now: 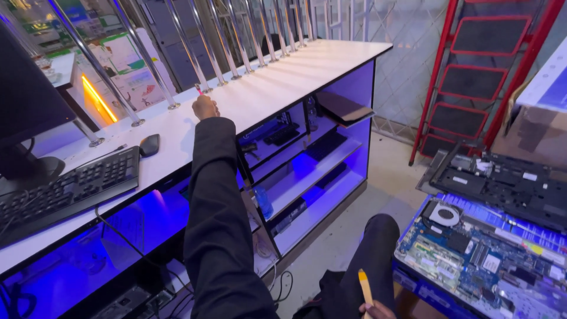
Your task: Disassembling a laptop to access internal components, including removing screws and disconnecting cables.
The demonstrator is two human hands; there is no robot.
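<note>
My left hand [205, 107] reaches out over the white counter [283, 77], fingers closed around a small thin tool with a pink tip [199, 90]. The black sleeve runs back toward me. My right hand [376, 310] is at the bottom edge, only partly in view, holding a yellow-handled tool [365, 286] upright above my knee. To the right lies an opened laptop [478, 254], its circuit board and fan exposed on a blue surface.
A black keyboard [65, 189], mouse [149, 144] and monitor stand [26, 168] sit on the counter's left. Metal bars [204, 47] line its far edge. Blue-lit shelves [307, 171] run below. A red ladder [472, 71] stands at the right, with a laptop cover [508, 180] beside it.
</note>
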